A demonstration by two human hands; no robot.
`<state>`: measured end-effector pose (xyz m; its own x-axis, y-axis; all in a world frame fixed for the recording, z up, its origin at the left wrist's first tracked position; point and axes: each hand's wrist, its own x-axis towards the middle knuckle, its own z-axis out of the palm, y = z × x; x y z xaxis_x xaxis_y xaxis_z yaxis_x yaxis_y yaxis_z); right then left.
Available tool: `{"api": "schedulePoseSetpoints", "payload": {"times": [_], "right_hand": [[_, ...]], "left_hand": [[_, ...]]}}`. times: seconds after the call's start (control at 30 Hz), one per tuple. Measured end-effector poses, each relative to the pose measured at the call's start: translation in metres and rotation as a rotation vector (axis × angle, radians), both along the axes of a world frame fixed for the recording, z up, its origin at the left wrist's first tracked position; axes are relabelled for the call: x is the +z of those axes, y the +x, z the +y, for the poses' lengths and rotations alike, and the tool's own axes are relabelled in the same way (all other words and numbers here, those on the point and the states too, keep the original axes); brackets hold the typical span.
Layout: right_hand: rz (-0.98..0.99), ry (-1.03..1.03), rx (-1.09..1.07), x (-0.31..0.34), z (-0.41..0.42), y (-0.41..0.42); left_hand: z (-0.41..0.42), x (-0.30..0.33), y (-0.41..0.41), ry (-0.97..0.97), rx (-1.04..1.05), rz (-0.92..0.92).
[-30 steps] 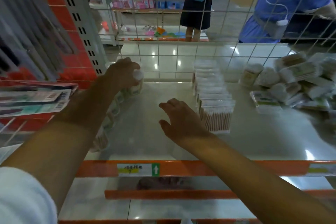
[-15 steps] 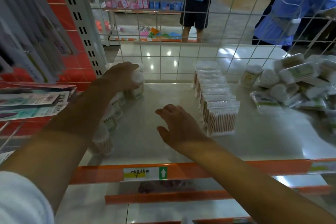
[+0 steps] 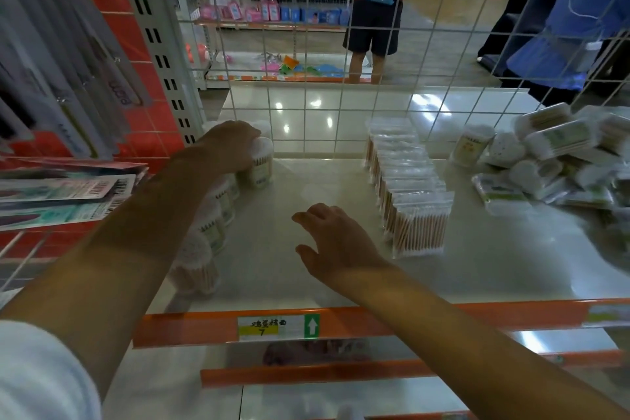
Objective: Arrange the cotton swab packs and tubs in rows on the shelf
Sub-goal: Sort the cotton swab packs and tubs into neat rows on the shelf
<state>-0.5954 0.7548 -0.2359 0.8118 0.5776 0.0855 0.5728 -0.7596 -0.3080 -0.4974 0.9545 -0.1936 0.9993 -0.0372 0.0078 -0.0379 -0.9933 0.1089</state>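
Far-left tub (image 3: 261, 164) is gripped by L hand (image 3: 231, 145) – R hand (image 3: 335, 239) held over shelf (image 3: 477, 269), fingers loosely spread, nothing held.

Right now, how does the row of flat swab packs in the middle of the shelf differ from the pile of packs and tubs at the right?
The row of flat packs stands upright, lined front to back; the pile lies jumbled, with items on their sides. The row holds one kind of clear bag; the pile mixes tubs and packs. No hand touches either. Both sit on the same shelf.
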Motion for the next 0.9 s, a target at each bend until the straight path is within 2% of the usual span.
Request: {"api": "schedulePoseSetpoints", "payload": {"times": [0.13,0.43,0.9], "right_hand": [[-0.032,0.010,-0.040,0.002,-0.007,0.003],[-0.163,0.031,-0.158,0.023,-0.042,0.019],[-0.140,0.099,-0.274,0.033,-0.143,0.036]], "left_hand": [[-0.013,0.010,-0.008,0.010,-0.053,0.005],[-0.081,0.022,-0.045,0.107,-0.289,-0.235],[-0.192,0.015,-0.057,0.021,-0.421,-0.227]]}}
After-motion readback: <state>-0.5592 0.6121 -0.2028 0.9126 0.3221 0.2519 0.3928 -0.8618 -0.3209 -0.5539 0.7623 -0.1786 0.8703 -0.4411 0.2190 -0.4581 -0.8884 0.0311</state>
